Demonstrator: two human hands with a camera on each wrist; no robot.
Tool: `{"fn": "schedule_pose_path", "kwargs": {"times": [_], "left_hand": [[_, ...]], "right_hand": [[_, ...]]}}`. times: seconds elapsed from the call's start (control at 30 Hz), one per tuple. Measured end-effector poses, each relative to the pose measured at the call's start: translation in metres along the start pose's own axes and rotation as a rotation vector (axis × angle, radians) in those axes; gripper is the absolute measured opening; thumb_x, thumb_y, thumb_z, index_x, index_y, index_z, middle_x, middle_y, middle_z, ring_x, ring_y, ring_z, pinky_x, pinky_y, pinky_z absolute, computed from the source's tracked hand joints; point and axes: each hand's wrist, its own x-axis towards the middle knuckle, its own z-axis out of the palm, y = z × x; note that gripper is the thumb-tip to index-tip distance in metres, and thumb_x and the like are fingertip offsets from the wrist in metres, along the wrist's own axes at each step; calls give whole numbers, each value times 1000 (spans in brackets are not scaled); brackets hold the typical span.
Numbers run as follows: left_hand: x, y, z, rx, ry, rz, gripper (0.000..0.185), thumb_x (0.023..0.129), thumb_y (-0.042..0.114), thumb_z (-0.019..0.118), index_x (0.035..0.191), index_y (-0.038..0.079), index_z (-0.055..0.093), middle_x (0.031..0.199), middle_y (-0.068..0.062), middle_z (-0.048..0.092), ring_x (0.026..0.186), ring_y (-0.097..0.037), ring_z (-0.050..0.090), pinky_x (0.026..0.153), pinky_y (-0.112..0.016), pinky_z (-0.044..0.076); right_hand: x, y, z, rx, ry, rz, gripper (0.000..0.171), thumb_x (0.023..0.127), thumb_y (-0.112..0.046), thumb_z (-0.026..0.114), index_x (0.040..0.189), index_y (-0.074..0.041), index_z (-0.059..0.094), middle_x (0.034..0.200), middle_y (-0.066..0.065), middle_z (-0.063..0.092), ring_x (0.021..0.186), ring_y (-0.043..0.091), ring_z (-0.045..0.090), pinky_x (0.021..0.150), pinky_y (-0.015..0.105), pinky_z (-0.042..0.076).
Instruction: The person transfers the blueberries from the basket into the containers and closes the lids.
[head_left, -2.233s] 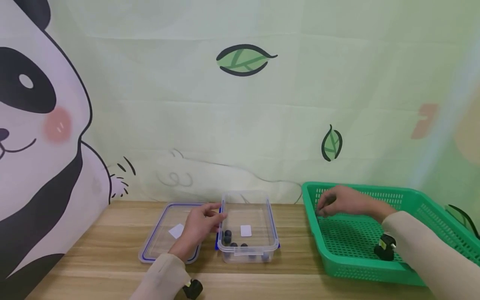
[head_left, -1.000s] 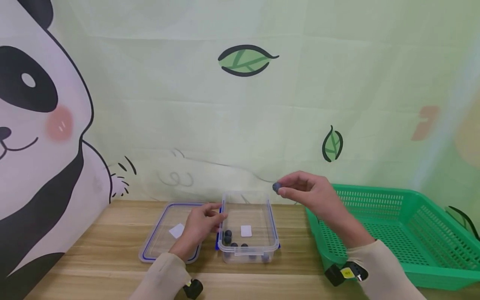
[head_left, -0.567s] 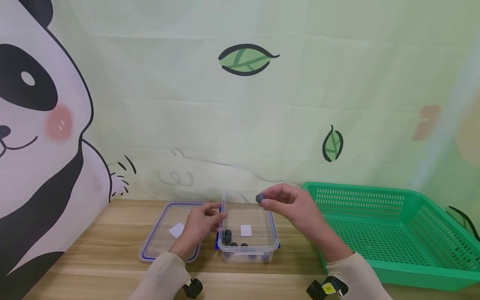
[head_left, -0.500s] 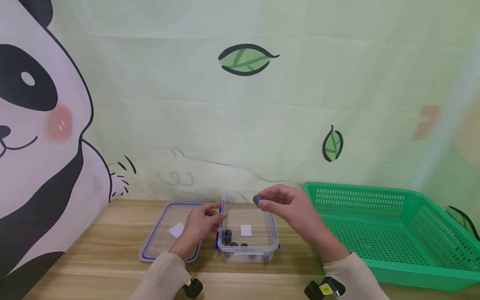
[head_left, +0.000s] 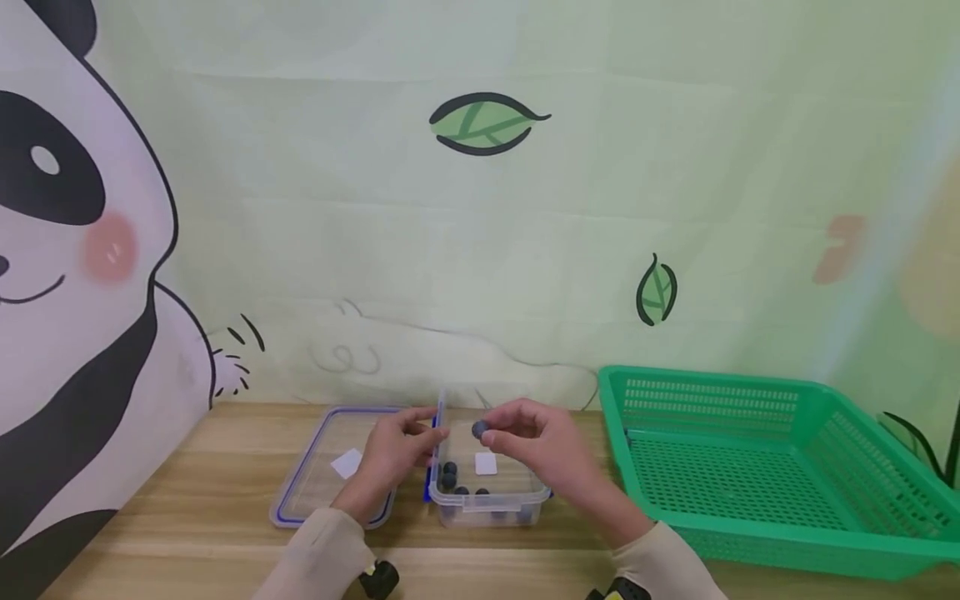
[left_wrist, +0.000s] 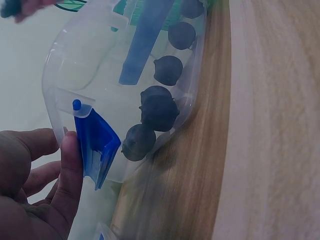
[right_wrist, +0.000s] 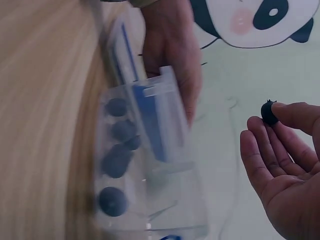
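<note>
My right hand (head_left: 551, 446) pinches a blueberry (head_left: 480, 429) between thumb and fingertips, over the clear plastic food container (head_left: 491, 502). In the right wrist view the blueberry (right_wrist: 269, 113) shows its small crown, apart from the container wall. My left hand (head_left: 393, 454) holds the container's left side, thumb at the rim, beside a blue clip (left_wrist: 97, 145) that hangs down. Inside the container, several blueberries (left_wrist: 159, 112) lie on the bottom, mostly toward the front and left. A white square label (head_left: 486, 464) shows in the container.
A clear lid with a blue seal (head_left: 288, 504) lies on the wooden table (head_left: 225, 467), left of the container and partly behind my left hand. To the right stands a green slotted basket (head_left: 750, 533). A printed panda backdrop (head_left: 360, 208) rises behind the table.
My right hand has come out of the green basket with a blueberry and moved left, then down over the container. The left hand stays at the container's side.
</note>
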Motion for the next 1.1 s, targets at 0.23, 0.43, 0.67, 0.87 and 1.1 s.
{"fn": "schedule_pose_path", "kwargs": {"times": [0.23, 0.43, 0.67, 0.87, 1.1], "left_hand": [[-1, -1, -2, -6, 0, -7, 45, 99, 14, 78, 141, 1, 66, 104, -14, 67, 76, -19, 71, 71, -29, 65], [-2, 1, -3, 1, 4, -1, 45, 99, 14, 78, 141, 2, 66, 104, -14, 68, 76, -18, 71, 72, -29, 65], [-3, 0, -2, 1, -1, 11, 45, 99, 13, 77, 141, 0, 66, 104, -15, 68, 75, -18, 71, 72, -30, 65], [-2, 0, -1, 4, -4, 20, 44, 100, 13, 77, 140, 0, 66, 104, -15, 69, 74, -17, 70, 72, -30, 65], [-1, 0, 0, 4, -5, 10, 44, 99, 13, 77, 140, 1, 66, 104, -15, 69, 75, -18, 70, 72, -31, 65]], "right_hand": [[0, 20, 11, -75, -62, 8, 17, 97, -9, 79, 110, 1, 75, 101, 8, 77, 91, 21, 74, 80, 31, 64], [1, 29, 17, -190, -105, -6, 9, 95, -5, 80, 104, -4, 76, 97, 2, 76, 87, 15, 72, 77, 26, 63], [-1, 28, 16, -268, -201, 23, 9, 94, -7, 82, 102, -9, 77, 95, -4, 75, 87, 13, 70, 79, 25, 62], [-1, 27, 16, -269, -217, 19, 9, 94, -6, 82, 101, -8, 77, 96, -3, 75, 88, 13, 70, 80, 25, 61], [-1, 25, 16, -281, -223, 33, 11, 94, -7, 81, 104, -4, 77, 96, -3, 75, 89, 13, 69, 80, 25, 61]]}}
